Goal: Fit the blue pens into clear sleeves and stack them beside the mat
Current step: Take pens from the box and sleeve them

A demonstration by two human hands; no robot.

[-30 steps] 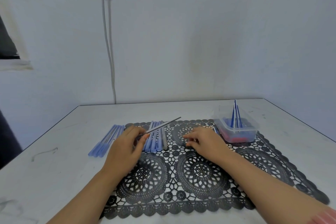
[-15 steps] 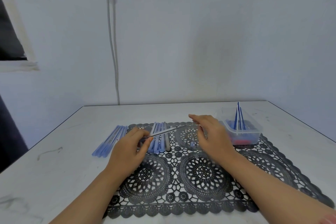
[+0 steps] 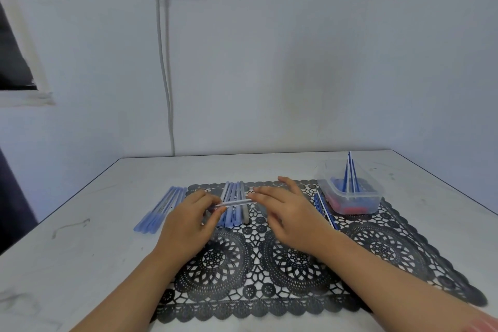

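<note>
One black lace mat (image 3: 390, 248) lies on a white table (image 3: 269, 167), with two bare hands over its far-left part. The left hand (image 3: 186, 226) pinches one end of a single clear sleeve (image 3: 235, 202) between thumb and fingertips. The sleeve runs crosswise from 9 towards 3 o'clock, lifted just above the mat. The right hand (image 3: 293, 215) meets the sleeve's other end with fingers fairly straight and spread, and I cannot tell whether it pinches anything there. Under the sleeve, at the mat's 11 o'clock, a row of pens (image 3: 232, 191) lies side by side, pointing to 12. About five are blue and one is a grey stick (image 3: 244, 210) on the right side. Off the mat's left edge, at 10 o'clock, a finished stack (image 3: 161, 209) of about five pale blue sleeved pens rests on the bare table, slanting towards 1 o'clock. Their edges blur, so the count is rough. One clear plastic tub (image 3: 353, 206) sits on the mat's 2 o'clock corner. In it stand three blue pens (image 3: 349, 172), tips close together at the top, above red pieces (image 3: 350, 209) and some blue ones on the bottom, too blurred to count. Just beside the tub's left wall, two or so loose blue pens (image 3: 324, 207) lie on the mat.
</note>
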